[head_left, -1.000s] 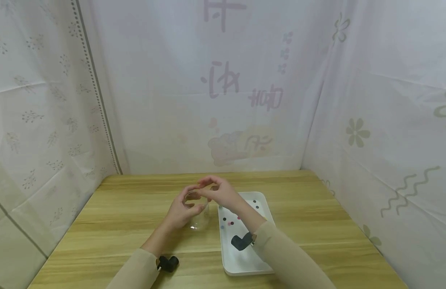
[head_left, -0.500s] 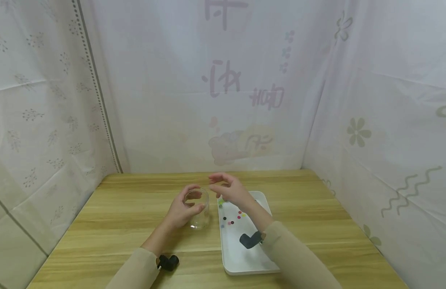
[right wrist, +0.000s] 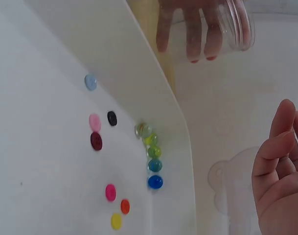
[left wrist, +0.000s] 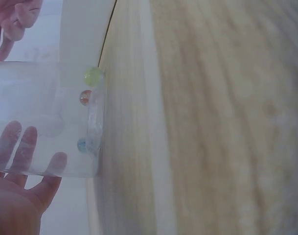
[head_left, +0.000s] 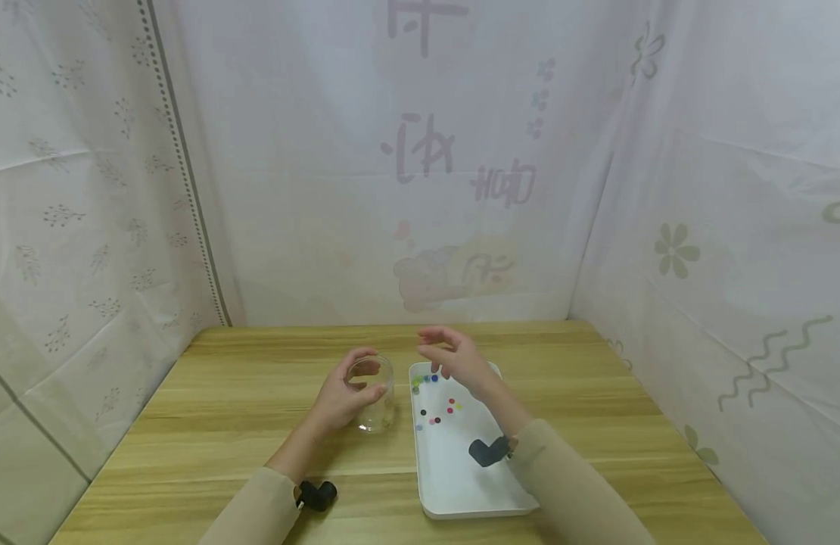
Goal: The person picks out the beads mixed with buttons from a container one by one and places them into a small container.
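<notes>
My left hand [head_left: 345,393] grips a clear jar [head_left: 375,415] upright on the wooden table, its fingers curled around the side. Through the wall in the left wrist view, a yellow-green marble [left wrist: 94,76], an orange one and a blue one show at the bottom. Above the far end of a white tray [head_left: 461,488] hovers my right hand [head_left: 462,365], fingers loosely bent with nothing visible between them. Several glass marbles [right wrist: 155,165] line the tray's wall in the right wrist view. Nearby lie flat buttons: light blue [right wrist: 90,82], black [right wrist: 112,118], pink, maroon, magenta, orange-red and yellow [right wrist: 116,221].
The tray stands right of the jar on the wooden table [head_left: 597,454]. White patterned curtains [head_left: 325,189] hang behind the table and along both sides. A black wrist camera [head_left: 318,496] is strapped to the left wrist, another [head_left: 490,452] to the right.
My right hand has moved right, from the jar's mouth to over the tray, uncovering marbles at its far left corner. The left hand and jar have stayed in place.
</notes>
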The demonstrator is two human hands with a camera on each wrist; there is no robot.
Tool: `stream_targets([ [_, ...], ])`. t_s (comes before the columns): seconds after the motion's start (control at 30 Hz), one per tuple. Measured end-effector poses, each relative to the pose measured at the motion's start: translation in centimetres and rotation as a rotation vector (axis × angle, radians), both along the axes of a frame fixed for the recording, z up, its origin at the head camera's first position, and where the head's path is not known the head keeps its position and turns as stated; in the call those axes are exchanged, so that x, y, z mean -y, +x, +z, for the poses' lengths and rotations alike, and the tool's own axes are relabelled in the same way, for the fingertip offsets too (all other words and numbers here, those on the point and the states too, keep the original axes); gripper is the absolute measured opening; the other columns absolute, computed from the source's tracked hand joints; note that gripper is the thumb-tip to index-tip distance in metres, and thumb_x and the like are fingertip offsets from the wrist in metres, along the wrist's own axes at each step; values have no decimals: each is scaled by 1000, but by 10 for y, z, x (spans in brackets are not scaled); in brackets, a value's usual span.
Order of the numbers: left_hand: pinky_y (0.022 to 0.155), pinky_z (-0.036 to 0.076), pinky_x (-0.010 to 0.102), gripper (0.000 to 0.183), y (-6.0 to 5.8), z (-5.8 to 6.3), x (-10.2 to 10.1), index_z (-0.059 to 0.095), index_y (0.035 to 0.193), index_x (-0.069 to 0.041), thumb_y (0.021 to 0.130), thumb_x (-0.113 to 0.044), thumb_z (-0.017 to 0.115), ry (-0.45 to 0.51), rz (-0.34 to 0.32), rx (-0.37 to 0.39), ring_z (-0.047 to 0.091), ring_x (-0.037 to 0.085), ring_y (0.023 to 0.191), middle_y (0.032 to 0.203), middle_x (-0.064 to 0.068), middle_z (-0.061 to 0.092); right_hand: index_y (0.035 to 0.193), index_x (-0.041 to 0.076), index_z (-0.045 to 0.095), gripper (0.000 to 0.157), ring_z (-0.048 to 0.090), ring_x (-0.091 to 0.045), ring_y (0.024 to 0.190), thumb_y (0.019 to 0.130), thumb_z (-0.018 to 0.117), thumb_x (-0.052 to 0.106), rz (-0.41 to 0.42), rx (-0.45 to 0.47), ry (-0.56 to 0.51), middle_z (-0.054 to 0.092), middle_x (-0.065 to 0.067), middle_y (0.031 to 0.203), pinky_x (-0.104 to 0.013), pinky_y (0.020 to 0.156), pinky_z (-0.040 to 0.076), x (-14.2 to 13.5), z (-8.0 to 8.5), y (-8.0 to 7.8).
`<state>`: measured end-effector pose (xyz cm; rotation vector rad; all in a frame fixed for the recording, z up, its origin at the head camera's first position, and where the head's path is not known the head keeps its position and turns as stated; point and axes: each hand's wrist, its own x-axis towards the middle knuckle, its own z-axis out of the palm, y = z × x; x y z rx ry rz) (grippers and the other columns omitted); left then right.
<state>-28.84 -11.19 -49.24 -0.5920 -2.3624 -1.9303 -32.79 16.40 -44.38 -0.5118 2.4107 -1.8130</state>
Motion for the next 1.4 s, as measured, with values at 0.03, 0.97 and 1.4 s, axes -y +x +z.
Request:
stream_targets([
  [0.03, 117, 50, 65, 65, 0, 0, 0, 54, 153, -11, 95, -21, 82, -2, -1, -1, 61, 40, 139, 145, 25, 66, 143, 18, 69, 42, 66, -19, 80, 103, 77, 30, -6, 2, 5, 68, -16, 140, -23, 62, 50, -2, -1, -1],
  [0.97, 116, 51, 65, 67, 1, 1, 0, 53, 154, -9, 95, -20, 81, -11, 9, -5, 61, 40, 139, 144, 26, 66, 148, 8, 65, 50, 68, -20, 82, 104, 76, 30, -81, 68, 144, 75, -8, 121, -31, 69, 56, -26, -31, -10],
  [1.4, 116, 52, 62, 66, 1, 1, -1, 53, 154, -11, 95, -20, 82, -12, 12, 10, 61, 39, 139, 145, 28, 65, 144, 9, 67, 46, 71, -23, 84, 103, 77, 27, -52, 98, 185, 77, -10, 122, -31, 68, 54, -19, -39, -15],
])
